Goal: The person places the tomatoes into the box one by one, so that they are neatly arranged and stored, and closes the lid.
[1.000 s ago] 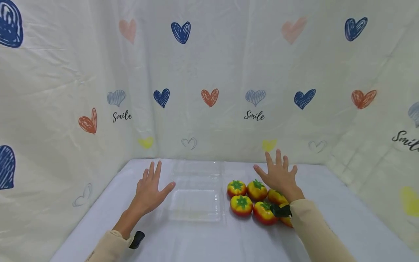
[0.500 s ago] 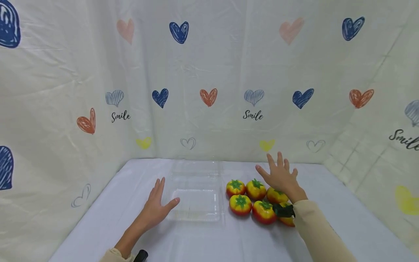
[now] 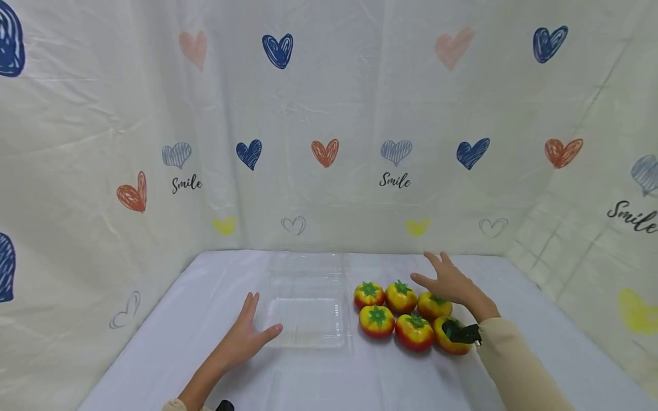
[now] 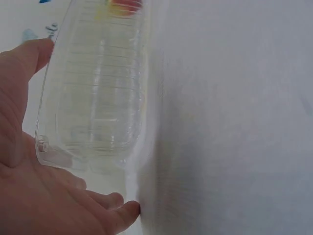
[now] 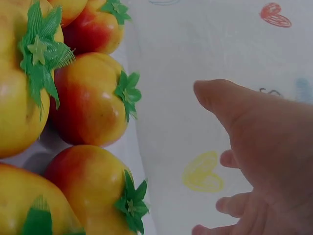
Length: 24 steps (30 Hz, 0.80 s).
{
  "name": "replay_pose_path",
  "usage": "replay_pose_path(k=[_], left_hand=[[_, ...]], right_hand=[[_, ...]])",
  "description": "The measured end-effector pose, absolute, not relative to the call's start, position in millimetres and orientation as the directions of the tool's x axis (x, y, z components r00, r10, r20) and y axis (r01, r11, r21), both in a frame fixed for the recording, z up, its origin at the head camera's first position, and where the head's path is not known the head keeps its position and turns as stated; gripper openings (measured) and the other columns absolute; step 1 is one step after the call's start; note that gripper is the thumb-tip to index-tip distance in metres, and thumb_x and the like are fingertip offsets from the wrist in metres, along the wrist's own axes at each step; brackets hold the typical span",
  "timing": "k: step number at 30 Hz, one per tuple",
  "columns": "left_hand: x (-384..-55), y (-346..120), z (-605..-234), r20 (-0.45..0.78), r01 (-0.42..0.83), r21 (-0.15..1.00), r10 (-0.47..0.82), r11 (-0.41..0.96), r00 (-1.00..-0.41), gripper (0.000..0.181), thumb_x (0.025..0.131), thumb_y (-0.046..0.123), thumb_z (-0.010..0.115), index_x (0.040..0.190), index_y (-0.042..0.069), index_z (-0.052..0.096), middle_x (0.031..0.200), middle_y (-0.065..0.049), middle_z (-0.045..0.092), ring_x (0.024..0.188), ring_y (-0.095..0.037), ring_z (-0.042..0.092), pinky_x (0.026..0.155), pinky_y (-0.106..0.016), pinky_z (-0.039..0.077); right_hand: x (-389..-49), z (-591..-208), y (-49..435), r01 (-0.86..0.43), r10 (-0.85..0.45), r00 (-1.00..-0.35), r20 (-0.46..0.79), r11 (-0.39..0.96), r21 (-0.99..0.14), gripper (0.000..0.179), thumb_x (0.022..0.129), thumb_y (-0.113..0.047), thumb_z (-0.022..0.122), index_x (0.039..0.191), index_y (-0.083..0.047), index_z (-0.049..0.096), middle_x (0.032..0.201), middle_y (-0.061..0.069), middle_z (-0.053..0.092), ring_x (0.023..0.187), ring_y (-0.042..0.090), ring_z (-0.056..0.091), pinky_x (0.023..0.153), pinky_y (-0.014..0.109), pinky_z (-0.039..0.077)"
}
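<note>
An open clear plastic clamshell box [image 3: 307, 324] lies on the table, its lid [image 3: 308, 265] folded back toward the wall. My left hand [image 3: 244, 340] is at the box's left side, thumb spread and fingers stretched. In the left wrist view, the thumb and fingers flank the near corner of the clear box [image 4: 95, 98]. Right of the box sit several red-and-yellow artificial fruits [image 3: 377, 321] with green leafy tops. My right hand [image 3: 447, 283] hovers over the back right fruit [image 3: 433, 308], fingers spread and holding nothing. The right wrist view shows its thumb [image 5: 220, 95] apart from the fruits [image 5: 88, 103].
A white cloth covers the table [image 3: 329, 382]. Behind it and along both sides hangs a pale curtain [image 3: 354, 103] printed with hearts and words. Each wrist carries a black camera mount, such as the right wrist mount [image 3: 460, 332].
My left hand has come down and nearer, to beside the box. The right hand has lowered and shifted slightly right, its fingers bending somewhat. Box and fruits have stayed put.
</note>
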State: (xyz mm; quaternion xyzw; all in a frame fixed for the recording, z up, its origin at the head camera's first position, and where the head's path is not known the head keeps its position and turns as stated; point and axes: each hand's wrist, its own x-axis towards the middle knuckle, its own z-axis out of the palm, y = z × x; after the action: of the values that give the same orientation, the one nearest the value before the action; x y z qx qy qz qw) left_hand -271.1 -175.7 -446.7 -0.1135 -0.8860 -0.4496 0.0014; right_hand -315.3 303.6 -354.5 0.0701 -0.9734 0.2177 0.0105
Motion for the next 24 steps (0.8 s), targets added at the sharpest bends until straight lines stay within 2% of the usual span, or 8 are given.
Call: replay_pose_path(k=[4, 9, 15, 19, 24], left_hand=[[-271, -177, -448, 0.113, 0.218, 0.793, 0.215, 0.568, -0.970, 0.111, 0.099, 0.044, 0.075, 0.168, -0.008, 0.006, 0.174, -0.030, -0.008, 0.159, -0.051, -0.001, 0.124, -0.070, 0.009], [-270, -177, -449, 0.119, 0.232, 0.771, 0.223, 0.592, -0.967, 0.113, 0.098, 0.048, 0.075, 0.167, -0.009, 0.006, 0.175, -0.028, -0.010, 0.160, -0.050, -0.001, 0.125, -0.070, 0.011], [-271, -176, -447, 0.138, 0.251, 0.758, 0.228, 0.602, -0.964, 0.113, 0.097, 0.048, 0.076, 0.168, -0.009, 0.007, 0.176, -0.025, -0.009, 0.161, -0.048, 0.001, 0.125, -0.070, 0.012], [-271, -171, -444, 0.149, 0.260, 0.756, 0.228, 0.601, -0.962, 0.111, 0.097, 0.043, 0.077, 0.167, -0.010, 0.010, 0.177, -0.026, -0.004, 0.161, -0.047, 0.004, 0.126, -0.068, 0.013], [-271, -168, -443, 0.137, 0.234, 0.740, 0.199, 0.631, -0.970, 0.111, 0.098, 0.048, 0.075, 0.166, -0.012, 0.011, 0.177, -0.026, 0.000, 0.161, -0.048, 0.008, 0.126, -0.067, 0.015]], right_hand=[[-311, -354, 311, -0.175, -0.184, -0.983, 0.024, 0.874, -0.454, 0.096, 0.102, -0.053, 0.068, 0.161, 0.012, 0.030, 0.163, 0.047, 0.019, 0.146, 0.067, 0.026, 0.112, 0.082, 0.027], [-304, -353, 317, -0.169, -0.223, -0.973, -0.053, 0.854, -0.492, 0.086, 0.099, -0.048, 0.075, 0.159, 0.004, 0.041, 0.160, 0.039, 0.037, 0.142, 0.061, 0.038, 0.111, 0.079, 0.035], [-302, -355, 318, -0.146, -0.250, -0.958, -0.138, 0.844, -0.516, 0.066, 0.097, -0.032, 0.078, 0.152, -0.003, 0.054, 0.156, 0.037, 0.043, 0.136, 0.059, 0.046, 0.107, 0.079, 0.038], [-302, -359, 319, -0.137, -0.246, -0.955, -0.164, 0.859, -0.494, 0.061, 0.095, -0.031, 0.078, 0.146, -0.004, 0.060, 0.151, 0.035, 0.049, 0.130, 0.054, 0.051, 0.106, 0.077, 0.042], [-304, -365, 317, -0.132, -0.244, -0.953, -0.179, 0.868, -0.479, 0.060, 0.095, -0.032, 0.078, 0.143, 0.000, 0.062, 0.144, 0.033, 0.055, 0.126, 0.051, 0.054, 0.106, 0.076, 0.043]])
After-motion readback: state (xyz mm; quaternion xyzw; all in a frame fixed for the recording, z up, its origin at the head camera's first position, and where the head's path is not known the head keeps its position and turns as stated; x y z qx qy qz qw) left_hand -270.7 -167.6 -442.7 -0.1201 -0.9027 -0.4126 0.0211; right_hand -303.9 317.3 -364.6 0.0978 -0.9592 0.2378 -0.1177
